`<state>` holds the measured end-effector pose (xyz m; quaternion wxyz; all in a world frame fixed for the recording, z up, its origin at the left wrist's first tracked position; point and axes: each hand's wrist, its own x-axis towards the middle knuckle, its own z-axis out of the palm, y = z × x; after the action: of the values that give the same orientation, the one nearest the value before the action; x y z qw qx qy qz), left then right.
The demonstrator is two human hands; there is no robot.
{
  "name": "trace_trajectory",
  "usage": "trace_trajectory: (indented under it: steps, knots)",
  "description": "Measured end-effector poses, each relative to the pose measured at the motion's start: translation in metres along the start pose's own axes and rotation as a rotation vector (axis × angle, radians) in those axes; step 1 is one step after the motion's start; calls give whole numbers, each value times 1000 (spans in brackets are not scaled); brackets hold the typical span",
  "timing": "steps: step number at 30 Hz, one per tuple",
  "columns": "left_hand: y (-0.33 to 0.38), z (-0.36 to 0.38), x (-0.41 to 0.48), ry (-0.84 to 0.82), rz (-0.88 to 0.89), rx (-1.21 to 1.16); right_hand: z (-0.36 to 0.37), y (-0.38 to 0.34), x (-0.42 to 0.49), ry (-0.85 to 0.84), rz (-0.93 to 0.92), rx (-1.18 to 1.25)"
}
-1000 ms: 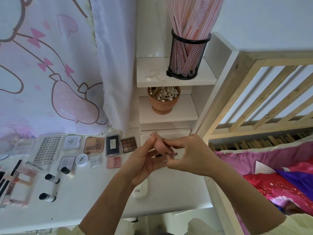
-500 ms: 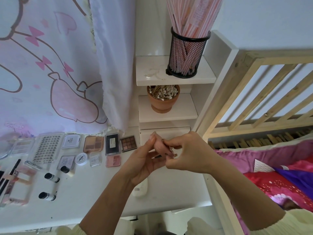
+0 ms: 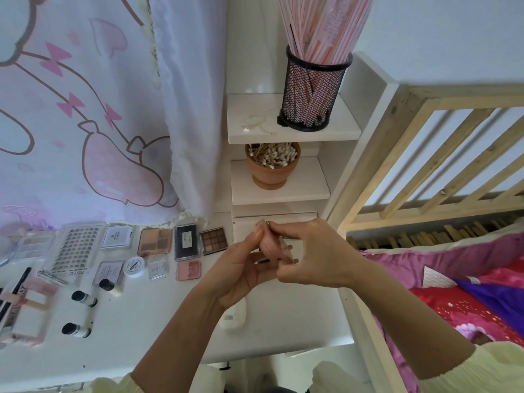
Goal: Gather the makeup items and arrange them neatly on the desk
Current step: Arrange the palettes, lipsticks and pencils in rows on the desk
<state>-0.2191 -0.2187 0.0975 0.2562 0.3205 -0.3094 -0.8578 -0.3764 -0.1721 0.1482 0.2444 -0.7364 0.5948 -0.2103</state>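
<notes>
Above the right end of the white desk (image 3: pixel 283 330) my two hands meet around a small pink makeup sponge (image 3: pixel 269 245). My left hand (image 3: pixel 241 268) cups it from below, thumb and fingers curled round it. From the right my right hand (image 3: pixel 309 253) pinches its top and side. A clear case seems to sit between my fingers, mostly hidden. Rows of makeup lie on the desk's left: eyeshadow palettes (image 3: pixel 213 240), a black compact (image 3: pixel 186 241), a pink blush (image 3: pixel 188 271), a white jar (image 3: pixel 133 267) and small black-capped bottles (image 3: pixel 84 298).
A white tube (image 3: pixel 234 316) lies on the desk under my left wrist. White shelves behind hold a clay pot of cotton swabs (image 3: pixel 272 165) and a black mesh cup (image 3: pixel 310 92) of pink sticks. A wooden bed frame (image 3: pixel 425 154) and pink bedding fill the right.
Both hands stay together on the sponge. My right fingers have shifted up toward its top, and the view has dropped slightly.
</notes>
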Motion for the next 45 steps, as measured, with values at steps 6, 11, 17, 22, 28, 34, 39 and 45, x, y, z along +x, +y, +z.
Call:
trace_trajectory:
  steps: [6,11,17,22,28,34,39,45]
  knots:
    - [-2,-1,-2,20,10,-1,6,2,1,-10,24,69]
    - [-2,-2,-4,14,-8,-17,2,7,1,8,44,139]
    - [4,0,-4,22,-36,-105,-5,6,4,0,16,174]
    - [6,2,-3,4,-75,-94,-15,13,3,-25,59,275]
    - [21,12,0,52,-113,265,0,26,-4,74,92,457]
    - [44,33,10,148,37,768,16,40,-14,358,185,1024]
    - [44,30,18,212,118,837,18,49,-18,354,286,1308]
    - [33,29,20,275,207,709,22,44,-19,383,352,1446]
